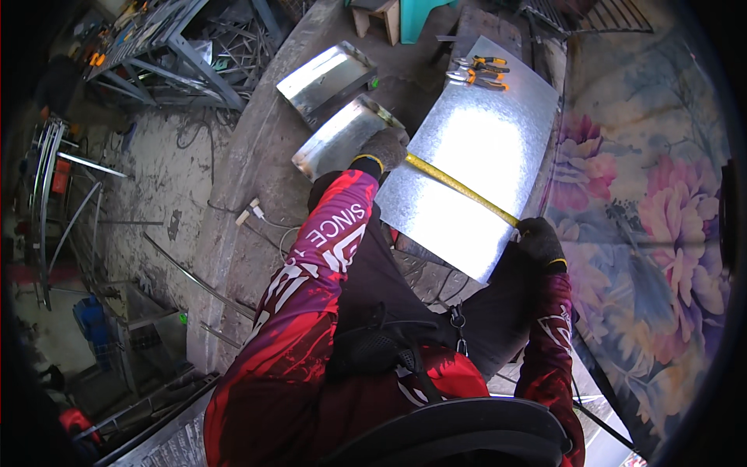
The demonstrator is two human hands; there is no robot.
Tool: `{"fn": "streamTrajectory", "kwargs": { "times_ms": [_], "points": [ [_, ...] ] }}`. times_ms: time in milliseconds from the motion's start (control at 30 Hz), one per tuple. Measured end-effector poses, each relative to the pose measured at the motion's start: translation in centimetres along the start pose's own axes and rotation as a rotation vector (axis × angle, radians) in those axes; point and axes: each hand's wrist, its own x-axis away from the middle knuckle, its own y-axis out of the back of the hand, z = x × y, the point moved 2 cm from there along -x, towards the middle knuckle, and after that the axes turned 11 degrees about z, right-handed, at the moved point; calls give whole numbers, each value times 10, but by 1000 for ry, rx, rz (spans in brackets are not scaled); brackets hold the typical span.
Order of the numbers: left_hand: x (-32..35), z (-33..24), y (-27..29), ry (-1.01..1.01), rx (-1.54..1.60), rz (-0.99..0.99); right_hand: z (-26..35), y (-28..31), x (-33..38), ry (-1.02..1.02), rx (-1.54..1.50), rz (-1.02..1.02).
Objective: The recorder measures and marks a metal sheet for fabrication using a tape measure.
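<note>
A yellow tape measure is drawn out across a shiny sheet of metal, which lies over my knees and a support beyond them. My left hand, in a dark grey glove, is closed on the tape's left end by the sheet's left edge. My right hand, gloved too, is closed on its right end at the sheet's right edge. The tape's case cannot be made out. Two pairs of pliers with orange and black handles rest on the sheet's far end.
Two bent metal pieces, a far one and a near one, lie left of the sheet. A metal-framed rack holding scrap stands at far left. A flowered sheet covers the right side. A white plug connector with cable lies at left.
</note>
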Motion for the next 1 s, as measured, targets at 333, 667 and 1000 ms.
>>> {"fn": "streamTrajectory", "kwargs": {
  "times_ms": [333,667,1000],
  "points": [
    [2,-3,3,29,-3,39,10,2,2,-27,1,-2],
    [6,-9,7,125,50,26,5,2,-1,34,-17,39],
    [1,13,26,368,767,-354,-15,-3,-1,-23,-79,64]
  ]
}}
